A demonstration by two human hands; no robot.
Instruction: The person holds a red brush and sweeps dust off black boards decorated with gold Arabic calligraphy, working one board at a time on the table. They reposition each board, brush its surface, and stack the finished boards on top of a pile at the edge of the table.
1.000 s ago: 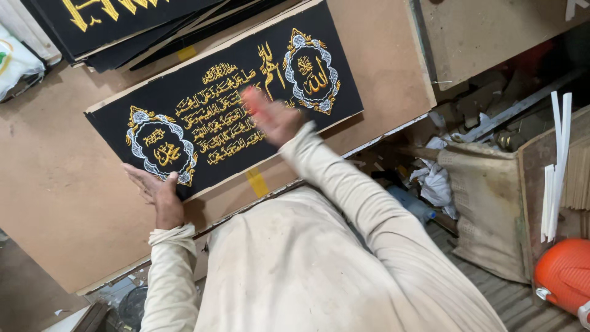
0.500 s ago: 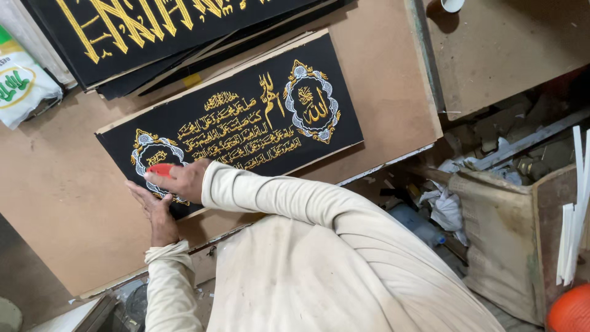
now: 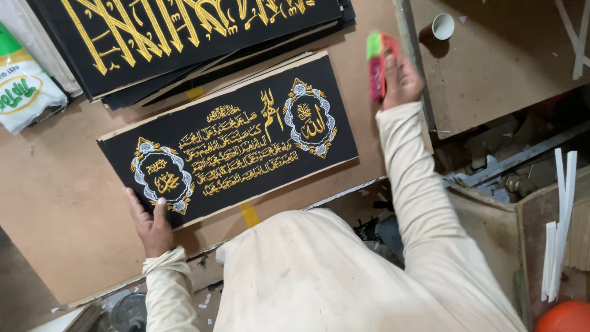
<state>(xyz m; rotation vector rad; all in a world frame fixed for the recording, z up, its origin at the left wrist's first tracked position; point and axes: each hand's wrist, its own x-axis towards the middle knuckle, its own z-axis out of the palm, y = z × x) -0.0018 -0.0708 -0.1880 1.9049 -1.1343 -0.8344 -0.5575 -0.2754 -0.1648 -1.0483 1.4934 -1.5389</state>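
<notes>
Holding a red and green block (image 3: 376,64) tight, the right hand (image 3: 399,77) is lifted off the black gold-stitched panel (image 3: 233,144); the left hand (image 3: 150,224) lies open, pressing its corner.

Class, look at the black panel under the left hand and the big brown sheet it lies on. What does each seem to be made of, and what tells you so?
Black panel: probably dark matte cloth with raised, shiny gold thread embroidery, mounted on thin board, whose pale edge shows. Brown sheet: likely hardboard or fibreboard, flat, dull and grainless. The left hand presses the panel's corner.
</notes>
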